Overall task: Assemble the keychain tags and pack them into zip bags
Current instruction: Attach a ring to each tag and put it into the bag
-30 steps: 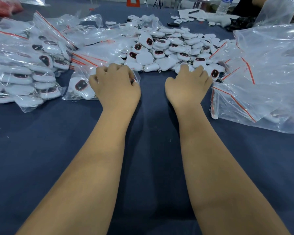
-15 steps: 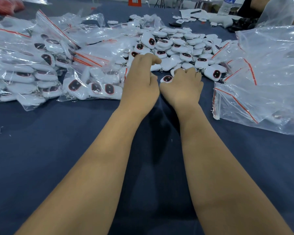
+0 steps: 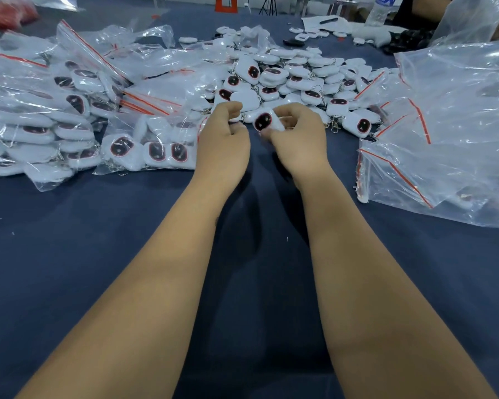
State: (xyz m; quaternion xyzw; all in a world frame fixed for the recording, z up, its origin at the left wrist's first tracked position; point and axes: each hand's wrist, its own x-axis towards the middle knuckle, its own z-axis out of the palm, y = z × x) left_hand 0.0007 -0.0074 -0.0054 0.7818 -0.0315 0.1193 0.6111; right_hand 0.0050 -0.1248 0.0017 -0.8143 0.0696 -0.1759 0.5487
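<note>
A dark blue cloth covers the table (image 3: 69, 269), which runs back toward a pale floor and some stand legs, with an orange object (image 3: 226, 2) at the far edge. At the far left corner lies something red (image 3: 6, 10) under clear plastic. Along the left edge sits a heap of filled zip bags (image 3: 41, 110), clear with red seal strips, each packed with white tags. Just right of that heap, one packed bag (image 3: 150, 148) lies flat with three dark tag faces showing.

The left hand (image 3: 224, 142) has its fingers curled inward near a keyring; what it grips is hidden behind the fingers. Close beside it, the right hand (image 3: 297, 139) pinches a white keychain tag (image 3: 264, 121) with a dark red-rimmed face, held just above the cloth near the table's middle.

Behind both hands a loose pile of tags (image 3: 294, 73) spreads toward the far edge. Along the right edge lies a stack of empty zip bags (image 3: 444, 139). At the far right corner stand a water bottle (image 3: 382, 8) and white paper (image 3: 326, 23) with a pen on it.
</note>
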